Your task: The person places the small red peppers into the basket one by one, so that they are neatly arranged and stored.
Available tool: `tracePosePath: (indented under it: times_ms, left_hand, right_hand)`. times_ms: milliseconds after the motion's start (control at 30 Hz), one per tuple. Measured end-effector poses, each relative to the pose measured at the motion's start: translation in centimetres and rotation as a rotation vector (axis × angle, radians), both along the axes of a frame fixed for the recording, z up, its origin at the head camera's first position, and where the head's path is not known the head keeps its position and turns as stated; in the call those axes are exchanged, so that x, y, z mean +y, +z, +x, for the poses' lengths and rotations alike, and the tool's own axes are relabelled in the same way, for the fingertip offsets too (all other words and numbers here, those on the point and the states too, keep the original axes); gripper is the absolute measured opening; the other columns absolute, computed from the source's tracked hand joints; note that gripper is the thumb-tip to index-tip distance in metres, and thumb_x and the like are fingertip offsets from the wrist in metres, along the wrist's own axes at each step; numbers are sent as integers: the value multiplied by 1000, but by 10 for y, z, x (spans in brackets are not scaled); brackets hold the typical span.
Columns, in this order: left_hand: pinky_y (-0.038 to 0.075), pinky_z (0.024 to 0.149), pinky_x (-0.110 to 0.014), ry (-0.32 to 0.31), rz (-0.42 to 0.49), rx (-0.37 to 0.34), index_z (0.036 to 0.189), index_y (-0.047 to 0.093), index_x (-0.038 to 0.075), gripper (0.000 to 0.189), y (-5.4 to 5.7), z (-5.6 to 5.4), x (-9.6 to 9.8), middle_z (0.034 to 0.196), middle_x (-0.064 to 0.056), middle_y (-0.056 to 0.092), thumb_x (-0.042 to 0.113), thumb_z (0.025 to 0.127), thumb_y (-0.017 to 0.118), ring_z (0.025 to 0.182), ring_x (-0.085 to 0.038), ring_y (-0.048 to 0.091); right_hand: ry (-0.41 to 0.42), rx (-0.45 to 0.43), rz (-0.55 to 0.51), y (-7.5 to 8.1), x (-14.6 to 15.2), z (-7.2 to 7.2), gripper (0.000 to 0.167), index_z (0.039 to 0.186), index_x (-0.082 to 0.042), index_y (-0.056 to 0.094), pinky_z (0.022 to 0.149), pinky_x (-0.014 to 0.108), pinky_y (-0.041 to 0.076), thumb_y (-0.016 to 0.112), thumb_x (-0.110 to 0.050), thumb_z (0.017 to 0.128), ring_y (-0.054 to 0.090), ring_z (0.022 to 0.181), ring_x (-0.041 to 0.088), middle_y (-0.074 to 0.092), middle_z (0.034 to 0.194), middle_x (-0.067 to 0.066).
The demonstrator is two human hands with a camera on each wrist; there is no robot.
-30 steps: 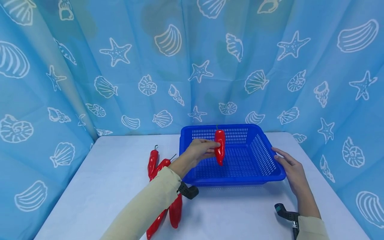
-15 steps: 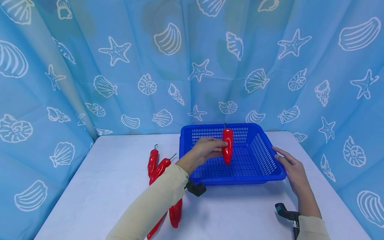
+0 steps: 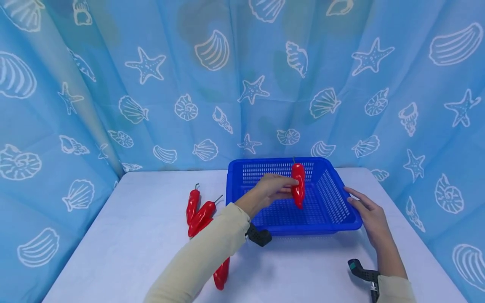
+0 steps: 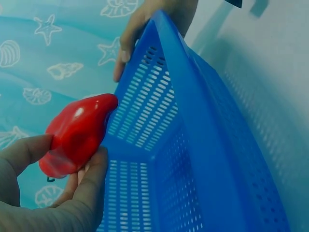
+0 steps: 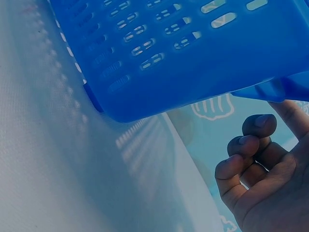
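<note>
My left hand (image 3: 274, 188) pinches a glossy red chili pepper (image 3: 298, 185) between thumb and fingers. The pepper hangs upright, green stem up, over the inside of a blue plastic basket (image 3: 291, 230). The left wrist view shows the pepper (image 4: 77, 133) in front of the basket's slotted wall. At the basket's right side, my right hand (image 3: 369, 214) grips the rim with thumb and index finger. Its other fingers (image 5: 229, 166) are curled beneath the rim, outside the wall. More red chili peppers (image 3: 201, 216) lie to the left of the basket, some partly hidden by my left sleeve.
A white-covered table (image 3: 125, 227) bears the basket and the loose peppers. Behind it and along both sides hangs a blue curtain (image 3: 212, 92) with white shell and starfish prints. The left forearm (image 3: 204, 256) crosses above the peppers.
My left hand has carried the pepper rightward over the basket, from left of its middle to right of it. The right hand stays on the rim.
</note>
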State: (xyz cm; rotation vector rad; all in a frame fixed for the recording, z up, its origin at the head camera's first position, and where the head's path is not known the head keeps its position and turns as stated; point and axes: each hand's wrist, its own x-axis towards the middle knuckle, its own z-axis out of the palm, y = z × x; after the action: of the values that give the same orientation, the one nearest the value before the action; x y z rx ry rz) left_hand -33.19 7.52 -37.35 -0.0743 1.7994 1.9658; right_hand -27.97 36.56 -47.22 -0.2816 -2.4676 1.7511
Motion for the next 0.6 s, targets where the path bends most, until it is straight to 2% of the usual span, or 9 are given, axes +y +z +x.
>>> tracePosePath:
  times_ms: [333,500,600]
  left_hand:
    - [53,95,-46,4,3,-23,108,64,1,28,-5,-7,16,97,-13,67,11,87,78,87,-25,69]
    - [57,89,-42,25,-1,-39,109,63,0,29,-5,-10,24,96,-13,68,10,87,78,87,-25,70]
    - [56,90,-44,33,1,-51,110,63,-1,30,-7,-11,29,95,-14,68,9,87,78,87,-26,71]
  right_hand:
    - [-2,35,35,1,3,1,61,153,-24,44,106,74,26,48,-56,100,36,138,51,34,157,22]
    - [2,32,13,0,3,2,60,152,-24,44,106,72,28,49,-55,101,38,137,50,36,155,24]
    - [-1,30,7,0,2,3,60,152,-26,45,106,71,29,50,-56,100,38,137,50,37,155,23]
